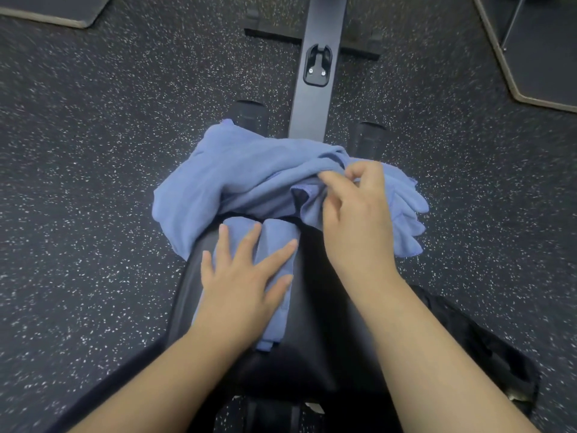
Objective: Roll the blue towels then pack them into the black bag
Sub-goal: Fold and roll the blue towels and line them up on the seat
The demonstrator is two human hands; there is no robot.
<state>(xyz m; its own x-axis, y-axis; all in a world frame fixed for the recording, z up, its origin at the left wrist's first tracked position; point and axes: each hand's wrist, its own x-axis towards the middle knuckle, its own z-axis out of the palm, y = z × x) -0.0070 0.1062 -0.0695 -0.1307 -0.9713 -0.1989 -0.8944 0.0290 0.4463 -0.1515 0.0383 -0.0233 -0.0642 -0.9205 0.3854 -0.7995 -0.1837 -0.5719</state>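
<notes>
Head view: no readable writing anywhere. Two rolled blue towels (274, 254) lie side by side on a black padded bench (312, 323). The left hand (240, 289) presses flat on them, fingers straight. The right hand (359, 220) pinches a loose blue towel heap (237, 173). A black bag (487, 354) sits right of the bench.

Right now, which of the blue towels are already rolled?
The two rolled towels under the flat left hand, side by side on the bench. The loose towels pinched by the right hand are crumpled.
</notes>
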